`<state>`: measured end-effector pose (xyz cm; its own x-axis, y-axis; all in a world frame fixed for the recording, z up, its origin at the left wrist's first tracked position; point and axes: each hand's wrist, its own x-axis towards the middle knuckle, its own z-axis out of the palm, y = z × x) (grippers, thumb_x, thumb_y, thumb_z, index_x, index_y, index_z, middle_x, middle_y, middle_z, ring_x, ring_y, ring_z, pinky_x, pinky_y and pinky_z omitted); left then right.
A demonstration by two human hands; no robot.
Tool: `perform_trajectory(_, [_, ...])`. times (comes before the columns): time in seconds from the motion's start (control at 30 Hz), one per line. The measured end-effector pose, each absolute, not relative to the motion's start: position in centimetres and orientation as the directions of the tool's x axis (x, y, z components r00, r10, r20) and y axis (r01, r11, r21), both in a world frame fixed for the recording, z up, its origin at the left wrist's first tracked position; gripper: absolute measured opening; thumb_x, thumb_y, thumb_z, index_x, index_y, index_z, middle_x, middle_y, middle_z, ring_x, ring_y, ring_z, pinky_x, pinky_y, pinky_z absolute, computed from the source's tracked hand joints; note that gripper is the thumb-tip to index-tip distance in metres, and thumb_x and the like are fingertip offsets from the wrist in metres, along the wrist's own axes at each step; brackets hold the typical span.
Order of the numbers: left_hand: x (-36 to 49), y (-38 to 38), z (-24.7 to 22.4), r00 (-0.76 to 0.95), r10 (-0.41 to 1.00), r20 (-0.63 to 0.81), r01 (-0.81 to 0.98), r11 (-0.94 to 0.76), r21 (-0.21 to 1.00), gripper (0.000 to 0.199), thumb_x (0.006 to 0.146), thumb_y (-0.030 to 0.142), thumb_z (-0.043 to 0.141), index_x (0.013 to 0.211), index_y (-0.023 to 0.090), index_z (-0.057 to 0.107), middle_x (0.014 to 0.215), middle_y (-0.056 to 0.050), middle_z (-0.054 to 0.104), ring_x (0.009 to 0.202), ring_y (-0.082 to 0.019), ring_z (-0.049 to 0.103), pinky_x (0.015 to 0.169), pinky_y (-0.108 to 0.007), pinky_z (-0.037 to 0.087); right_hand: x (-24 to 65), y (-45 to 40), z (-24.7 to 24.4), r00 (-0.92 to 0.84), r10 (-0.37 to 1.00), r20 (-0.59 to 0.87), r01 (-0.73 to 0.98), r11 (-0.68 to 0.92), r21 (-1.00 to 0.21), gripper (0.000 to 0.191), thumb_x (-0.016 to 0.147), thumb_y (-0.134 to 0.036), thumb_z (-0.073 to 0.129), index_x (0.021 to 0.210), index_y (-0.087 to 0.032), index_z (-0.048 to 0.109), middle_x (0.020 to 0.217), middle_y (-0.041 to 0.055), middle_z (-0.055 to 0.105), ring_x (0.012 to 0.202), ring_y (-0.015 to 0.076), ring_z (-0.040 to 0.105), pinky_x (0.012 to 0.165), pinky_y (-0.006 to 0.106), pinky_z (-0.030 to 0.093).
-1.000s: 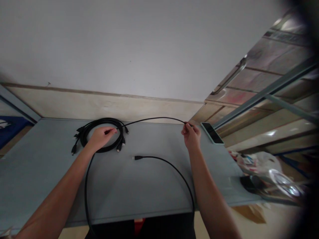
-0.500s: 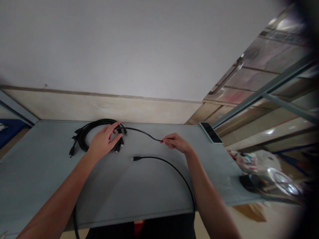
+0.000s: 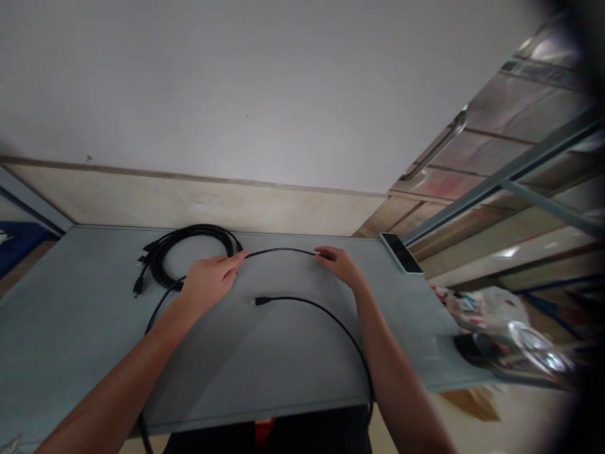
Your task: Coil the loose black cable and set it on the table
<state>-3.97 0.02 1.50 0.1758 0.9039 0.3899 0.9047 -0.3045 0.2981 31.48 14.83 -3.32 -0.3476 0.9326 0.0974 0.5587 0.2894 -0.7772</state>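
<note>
A black cable (image 3: 283, 249) runs in a shallow arc between my two hands. My left hand (image 3: 210, 280) pinches it between thumb and fingers, in front of the coiled cables. My right hand (image 3: 338, 261) is closed around the cable's other side, its fingertips partly hiding the end there. Behind my left hand lies a coil of black cables (image 3: 172, 243) with several plugs sticking out at its left. Below the held stretch, a plug (image 3: 262, 301) rests on the table, and its cable curves right and drops over the front edge.
The grey table (image 3: 283, 359) stands against a wall with a pale lower band (image 3: 198, 205). A phone (image 3: 401, 253) lies at the back right corner. Past the right edge are a metal frame (image 3: 496, 183), a white plastic bag (image 3: 501, 306) and a fan-like round object (image 3: 539, 347).
My left hand has moved right and off the coil, closing on the cable. My right hand has shifted slightly up and right. The stretch between them now arcs more evenly.
</note>
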Motion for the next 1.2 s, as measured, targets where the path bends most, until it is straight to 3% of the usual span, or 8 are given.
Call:
perform_trajectory(0.17, [-3.8,0.2,1.7,0.052,0.910,0.412,0.889,-0.230,0.396,0.040,0.097,0.025,0.048,0.136,0.024,0.060,0.091,-0.005,0.077,0.073,-0.017,0.069,0.068,-0.027,0.048,31.1,14.4,-3.1,-0.394,0.916,0.069,0.526,0.287,-0.800,0.052,0.081,-0.043,0.067,0.125,-0.020,0.054,0.113,0.0119,0.065,0.094,0.0211,0.066,0.084,0.039,0.055])
perform_trajectory(0.27, [-3.9,0.2,1.7,0.031,0.923,0.384,0.896,-0.196,0.399,0.043,0.097,0.025,0.047,0.139,0.024,0.056,0.091,-0.006,0.077,0.068,-0.017,0.069,0.065,-0.026,0.047,30.4,12.6,-1.7,-0.392,0.914,0.101,0.626,0.346,-0.698,0.052,0.080,-0.046,0.068,0.121,-0.019,0.051,0.120,0.0141,0.059,0.097,0.0215,0.063,0.083,0.038,0.054])
perform_trajectory(0.37, [-3.7,0.2,1.5,0.045,0.931,0.363,0.908,-0.190,0.373,0.045,0.097,0.024,0.047,0.141,0.025,0.053,0.092,-0.006,0.077,0.068,-0.017,0.068,0.064,-0.026,0.046,29.7,8.9,-0.1,-0.429,0.901,0.061,0.760,0.397,-0.515,0.036,0.087,-0.047,0.061,0.109,-0.018,0.057,0.110,0.0121,0.063,0.091,0.0212,0.062,0.084,0.038,0.050])
perform_trajectory(0.47, [-3.5,0.1,1.1,0.069,0.938,0.339,0.923,-0.189,0.334,0.050,0.096,0.024,0.047,0.146,0.027,0.047,0.087,-0.005,0.076,0.065,-0.017,0.067,0.063,-0.026,0.045,28.9,4.7,0.2,-0.526,0.837,-0.149,0.794,0.421,-0.439,0.021,0.087,-0.038,0.061,0.096,-0.019,0.064,0.095,0.0086,0.068,0.086,0.0214,0.063,0.080,0.034,0.049])
perform_trajectory(0.6, [-2.7,-0.2,0.8,0.140,0.941,0.309,0.910,-0.245,0.334,0.053,0.095,0.021,0.046,0.148,0.027,0.043,0.091,-0.004,0.075,0.072,-0.017,0.068,0.067,-0.027,0.048,27.2,1.7,-1.0,-0.479,0.874,-0.082,0.770,0.373,-0.518,0.024,0.094,-0.022,0.046,0.095,-0.021,0.070,0.092,0.0077,0.073,0.087,0.0221,0.067,0.080,0.032,0.047])
perform_trajectory(0.83, [-0.5,-1.1,0.9,0.193,0.911,0.364,0.875,-0.328,0.357,0.033,0.101,0.033,0.036,0.110,0.020,0.065,0.086,-0.007,0.073,0.074,-0.020,0.068,0.064,-0.028,0.047,23.5,0.7,1.4,-0.552,0.832,0.047,0.529,0.394,-0.752,0.034,0.096,-0.044,0.046,0.105,-0.026,0.074,0.082,0.0047,0.074,0.078,0.0251,0.064,0.067,0.033,0.049])
perform_trajectory(1.07, [-2.4,-1.0,1.9,0.354,0.868,0.347,0.833,-0.462,0.304,0.032,0.101,0.037,0.037,0.110,0.021,0.063,0.076,-0.004,0.073,0.063,-0.019,0.067,0.058,-0.027,0.042,22.8,-0.8,4.4,-0.793,0.606,-0.060,0.504,0.598,-0.623,0.033,0.098,-0.042,0.048,0.089,-0.024,0.075,0.071,0.0030,0.070,0.060,0.0162,0.059,0.059,0.027,0.038])
perform_trajectory(1.2, [-4.1,-0.5,2.1,0.303,0.863,0.404,0.835,-0.445,0.323,0.032,0.100,0.037,0.039,0.113,0.021,0.065,0.084,-0.005,0.075,0.066,-0.019,0.068,0.061,-0.027,0.043,24.8,0.3,3.4,-0.735,0.676,-0.054,0.560,0.560,-0.611,0.034,0.099,-0.041,0.045,0.101,-0.024,0.074,0.080,0.0040,0.073,0.066,0.0172,0.063,0.063,0.026,0.040])
